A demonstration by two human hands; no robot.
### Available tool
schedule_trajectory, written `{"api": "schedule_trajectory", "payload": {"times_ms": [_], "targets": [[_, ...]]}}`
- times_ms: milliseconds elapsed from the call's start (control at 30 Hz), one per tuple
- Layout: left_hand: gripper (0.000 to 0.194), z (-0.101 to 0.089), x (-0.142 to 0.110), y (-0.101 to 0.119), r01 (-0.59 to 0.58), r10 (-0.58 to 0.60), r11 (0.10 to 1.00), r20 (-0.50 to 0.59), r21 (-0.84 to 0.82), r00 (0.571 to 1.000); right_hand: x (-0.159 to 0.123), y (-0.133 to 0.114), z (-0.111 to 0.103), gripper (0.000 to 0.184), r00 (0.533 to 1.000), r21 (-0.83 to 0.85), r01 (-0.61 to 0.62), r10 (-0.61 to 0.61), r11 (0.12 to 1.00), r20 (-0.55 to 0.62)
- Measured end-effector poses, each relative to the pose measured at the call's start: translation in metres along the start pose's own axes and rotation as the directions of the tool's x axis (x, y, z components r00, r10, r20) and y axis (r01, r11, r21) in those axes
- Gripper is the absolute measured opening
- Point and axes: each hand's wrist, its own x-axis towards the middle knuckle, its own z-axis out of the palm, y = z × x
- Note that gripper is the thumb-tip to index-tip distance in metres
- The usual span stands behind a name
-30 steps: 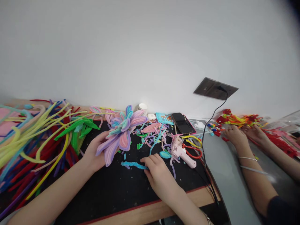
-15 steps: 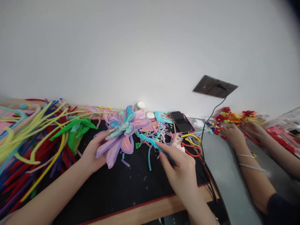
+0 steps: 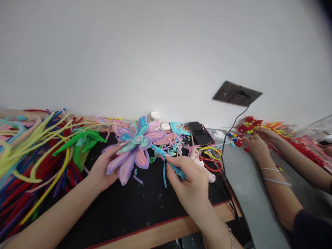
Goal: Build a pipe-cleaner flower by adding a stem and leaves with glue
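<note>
Item, right hand (image 3: 190,176): thumb and forefinger pinched together on a fuzzy blue stem (image 3: 158,151), which slants up leftward to the flower's right edge. From where I stand, I cannot tell whether stem and flower are joined.

Item, left hand (image 3: 105,169): thumb and fingers closed around the lower left petals of a large flower (image 3: 141,142), lilac, pink and aqua, held above a black mat (image 3: 135,211); most of the fingertips are hidden behind the petals.

Beyond the flower, short pipe-cleaner clippings (image 3: 169,140), mixed colours, strewn on the mat.

Just past the right hand, one pale glue gun (image 3: 212,177), partly covered by it; beside that, red loop handles (image 3: 212,165) and a yellow loop (image 3: 214,152).

Along the wall: white-lidded jar (image 3: 155,116), small white case (image 3: 165,127), blue packet (image 3: 178,128), dark phone (image 3: 200,134).

Far left: green leaf shapes (image 3: 85,138) beside a heap of long pipe cleaners (image 3: 49,148).

Far right: a co-worker's two hands (image 3: 257,148) at a red fuzzy piece (image 3: 250,124), small coloured balls (image 3: 236,140) nearby.
</note>
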Motion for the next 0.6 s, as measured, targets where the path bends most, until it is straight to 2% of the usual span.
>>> {"api": "schedule_trajectory", "payload": {"times_ms": [133, 333, 600], "targets": [[0.016, 0.001, 0.000, 0.000, 0.098, -0.108, 0.981, -0.053, -0.166, 0.993, 0.002, -0.001, 0.003, 0.015, 1.000, -0.016, 0.004, -0.004, 1.000, 0.012], [0.016, 0.000, 0.001, -0.001, 0.123, -0.135, 0.979, -0.063, -0.164, 0.989, 0.007, -0.003, 0.006, 0.014, 0.999, -0.027, 0.005, -0.004, 1.000, 0.047], [0.012, -0.003, 0.001, -0.003, 0.114, -0.117, 0.988, -0.019, -0.105, 0.993, 0.013, -0.001, 0.009, 0.015, 0.993, 0.021, -0.021, 0.018, 1.000, 0.114]]}}
